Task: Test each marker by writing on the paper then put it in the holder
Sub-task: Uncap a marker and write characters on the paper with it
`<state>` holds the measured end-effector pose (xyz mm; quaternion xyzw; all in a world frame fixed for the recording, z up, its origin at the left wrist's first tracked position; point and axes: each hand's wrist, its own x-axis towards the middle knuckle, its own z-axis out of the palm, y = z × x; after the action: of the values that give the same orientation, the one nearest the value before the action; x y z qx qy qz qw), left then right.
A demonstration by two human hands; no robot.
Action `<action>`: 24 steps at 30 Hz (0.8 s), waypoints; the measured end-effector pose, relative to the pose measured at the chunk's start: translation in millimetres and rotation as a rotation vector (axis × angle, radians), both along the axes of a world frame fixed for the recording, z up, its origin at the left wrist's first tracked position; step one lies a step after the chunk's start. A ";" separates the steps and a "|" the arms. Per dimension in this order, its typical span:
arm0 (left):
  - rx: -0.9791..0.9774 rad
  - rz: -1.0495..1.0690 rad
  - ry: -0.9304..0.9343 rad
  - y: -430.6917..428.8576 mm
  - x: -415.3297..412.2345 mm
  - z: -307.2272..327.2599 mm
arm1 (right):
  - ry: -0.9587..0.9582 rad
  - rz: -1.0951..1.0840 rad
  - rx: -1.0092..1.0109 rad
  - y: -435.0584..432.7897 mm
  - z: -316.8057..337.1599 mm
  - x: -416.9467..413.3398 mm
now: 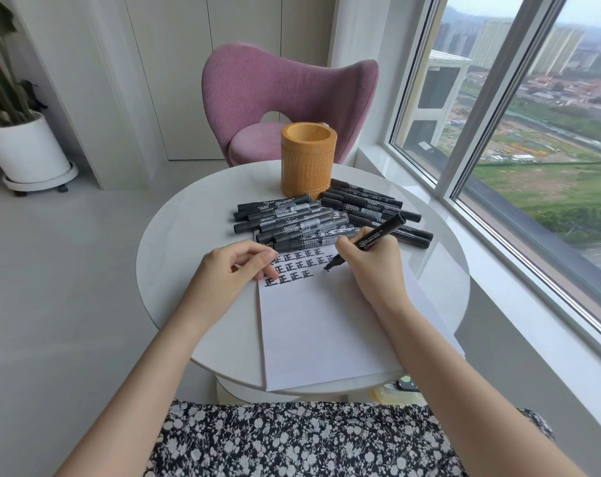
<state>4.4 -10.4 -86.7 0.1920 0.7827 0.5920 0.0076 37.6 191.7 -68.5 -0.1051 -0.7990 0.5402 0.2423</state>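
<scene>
My right hand [371,266] grips a black marker [383,230], its uncapped tip touching the white paper [323,325] just right of the third row of black written characters [293,266]. My left hand [235,270] rests on the paper's upper left corner, fingers curled; whether it holds the cap I cannot tell. Several capped black markers lie in two piles, one [288,218] behind the paper and one [364,204] to its right. The orange cylindrical holder [308,160] stands upright behind them and looks empty.
The round white table [175,235] is small; the paper overhangs its near edge. A pink chair [288,94] stands behind it, a window sill [498,287] runs along the right, and a white plant pot [27,149] sits on the floor at the left.
</scene>
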 end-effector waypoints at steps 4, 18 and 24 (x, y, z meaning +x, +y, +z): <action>0.005 -0.010 -0.005 0.2 -0.6 -0.8 | -0.003 -0.009 0.018 -0.2 -0.2 0.3; 0.011 -0.002 -0.002 0.3 -0.1 -0.7 | -0.007 0.008 -0.001 -0.8 1.3 1.6; 0.002 0.000 -0.003 -0.2 0.2 -0.7 | -0.010 0.018 0.013 -0.9 0.0 0.9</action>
<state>4.6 -10.6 -87.3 0.1911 0.7820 0.5932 0.0088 38.6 190.8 -68.5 -0.0991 -0.8046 0.5366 0.2343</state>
